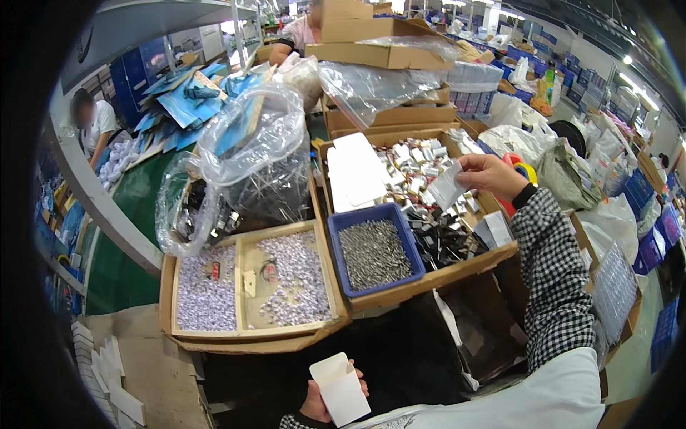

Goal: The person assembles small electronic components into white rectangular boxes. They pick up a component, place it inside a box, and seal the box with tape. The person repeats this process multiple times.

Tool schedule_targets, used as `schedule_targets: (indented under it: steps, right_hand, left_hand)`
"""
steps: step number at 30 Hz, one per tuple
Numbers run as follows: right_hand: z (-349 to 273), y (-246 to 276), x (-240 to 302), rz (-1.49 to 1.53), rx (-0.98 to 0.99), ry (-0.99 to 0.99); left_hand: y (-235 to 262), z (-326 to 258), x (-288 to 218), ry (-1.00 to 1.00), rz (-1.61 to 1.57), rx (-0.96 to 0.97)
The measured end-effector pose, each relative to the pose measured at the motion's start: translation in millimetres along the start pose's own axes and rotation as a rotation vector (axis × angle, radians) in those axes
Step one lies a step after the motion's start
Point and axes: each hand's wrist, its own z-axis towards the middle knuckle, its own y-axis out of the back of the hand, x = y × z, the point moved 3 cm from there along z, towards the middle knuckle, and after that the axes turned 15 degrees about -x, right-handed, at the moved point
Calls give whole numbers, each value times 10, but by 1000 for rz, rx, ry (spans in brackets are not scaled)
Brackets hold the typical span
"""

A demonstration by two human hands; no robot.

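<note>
Low in front, the left hand (314, 405) has its grip wrapped round the white box (344, 395), flap end up, probably to steady it. The right hand (494, 177) has its grip pinching a pale piece (446, 189) by the edge, above the carton (457, 271), likely leaving most of it free. A blue bin (386, 286) apparently stops metal bits (375, 250) from mixing.

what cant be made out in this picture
In the head view:
Left hand: palm hidden behind the white box.
Left sleeve: cut off by the lower edge.
Pale item in the right hand: too blurred to identify.
Metal pieces in the blue tray: individual shapes too small.
Co-worker: lower body hidden behind cartons and a bag.
</note>
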Motion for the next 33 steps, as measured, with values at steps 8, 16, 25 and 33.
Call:
schedule_targets:
  steps: [8, 16, 25, 33]
  right_hand:
    - [782, -392, -321, -361, 130, -3]
    - [1218, -503, -523, -986, 234, 236]
    - [657, -416, -12, -599, -282, 259]
    - [320, -586, 38, -1149, -388, 629]
  left_hand:
    - [70, 16, -40, 26, -73, -29]
    - [251, 42, 3, 28, -6, 10]
    - [137, -129, 10, -86, -41, -42]
    - [264, -91, 38, -3, -22, 38]
